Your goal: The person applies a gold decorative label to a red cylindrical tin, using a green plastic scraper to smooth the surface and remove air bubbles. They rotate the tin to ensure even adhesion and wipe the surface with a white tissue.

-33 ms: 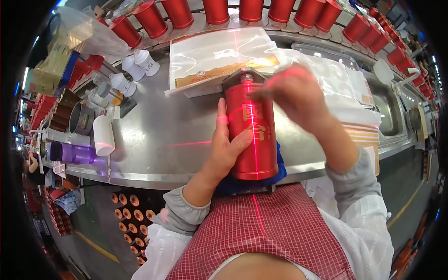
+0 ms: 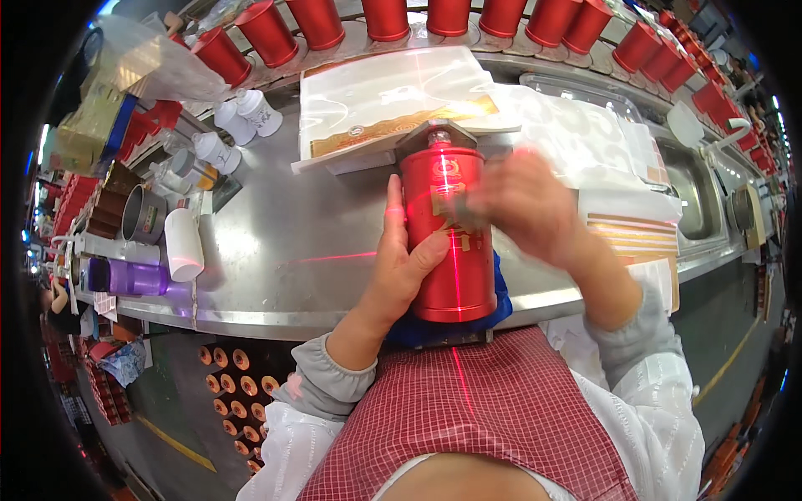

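Observation:
A red cylindrical bottle (image 2: 468, 284) with gold characters on its front leans back in front of me, its neck (image 2: 438, 139) against a grey angled rest (image 2: 415, 134). My left hand (image 2: 401, 271) grips its left side, fingers stretched along the wall and thumb across the front. Over the upper right of the bottle, my right hand (image 2: 530, 209) is closed and smeared by motion. A small dark thing (image 2: 468, 210) shows at its fingertips, against the characters; its kind is too blurred to tell. Under the bottle lies a blue cloth (image 2: 503, 294). A red light line runs down the bottle.
Clear film sheets with gold print (image 2: 376, 92) lie behind the bottle, more film (image 2: 576, 125) to the right. Red bottles (image 2: 387, 21) line the far conveyor. White cups (image 2: 259, 111), a purple bottle (image 2: 138, 275) and a white roll (image 2: 184, 245) stand left. A sink (image 2: 689, 196) is right.
My right hand has moved down a little along the bottle's front, uncovering the upper gold mark. My left hand and the bottle stay where they were.

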{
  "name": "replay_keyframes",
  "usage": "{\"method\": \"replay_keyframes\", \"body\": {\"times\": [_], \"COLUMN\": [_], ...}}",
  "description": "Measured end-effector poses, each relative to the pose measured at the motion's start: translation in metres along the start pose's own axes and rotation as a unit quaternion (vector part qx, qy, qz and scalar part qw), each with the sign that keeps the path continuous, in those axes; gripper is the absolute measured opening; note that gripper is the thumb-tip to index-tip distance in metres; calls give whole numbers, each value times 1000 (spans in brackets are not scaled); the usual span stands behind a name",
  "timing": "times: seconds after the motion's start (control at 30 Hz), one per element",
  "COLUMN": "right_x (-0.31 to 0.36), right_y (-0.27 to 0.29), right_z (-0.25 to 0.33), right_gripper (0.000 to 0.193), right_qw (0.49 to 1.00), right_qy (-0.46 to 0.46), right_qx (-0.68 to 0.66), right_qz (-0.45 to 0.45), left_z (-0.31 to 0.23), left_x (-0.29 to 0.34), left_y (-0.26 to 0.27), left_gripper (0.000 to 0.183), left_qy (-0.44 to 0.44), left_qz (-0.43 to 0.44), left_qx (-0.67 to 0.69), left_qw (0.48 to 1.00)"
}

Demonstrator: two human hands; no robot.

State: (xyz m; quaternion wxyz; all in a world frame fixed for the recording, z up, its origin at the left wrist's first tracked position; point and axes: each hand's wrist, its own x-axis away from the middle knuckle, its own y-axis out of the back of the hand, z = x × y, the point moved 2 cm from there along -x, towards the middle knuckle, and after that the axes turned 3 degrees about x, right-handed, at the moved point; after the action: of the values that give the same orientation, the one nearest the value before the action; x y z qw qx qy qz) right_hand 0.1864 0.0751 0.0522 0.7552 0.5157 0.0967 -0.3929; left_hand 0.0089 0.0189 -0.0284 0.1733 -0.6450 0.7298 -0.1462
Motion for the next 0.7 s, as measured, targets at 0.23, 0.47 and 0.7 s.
{"method": "replay_keyframes", "body": {"times": [0.23, 0.47, 0.7], "right_x": [44, 63, -7], "right_y": [-3, 16, 14], "right_z": [-39, -4, 24], "right_gripper": [19, 15, 20], "right_qw": [932, 954, 992], "right_qy": [-303, -280, -47], "right_qx": [-60, -53, -35], "right_qz": [-188, -89, 111], "left_z": [-10, -48, -53], "left_x": [4, -16, -60], "left_y": [-5, 8, 20], "left_gripper": [96, 65, 62], "left_qy": [-112, -335, -371], "left_qz": [11, 219, 141], "left_qx": [-179, -561, -524], "left_qw": [977, 725, 753]}}
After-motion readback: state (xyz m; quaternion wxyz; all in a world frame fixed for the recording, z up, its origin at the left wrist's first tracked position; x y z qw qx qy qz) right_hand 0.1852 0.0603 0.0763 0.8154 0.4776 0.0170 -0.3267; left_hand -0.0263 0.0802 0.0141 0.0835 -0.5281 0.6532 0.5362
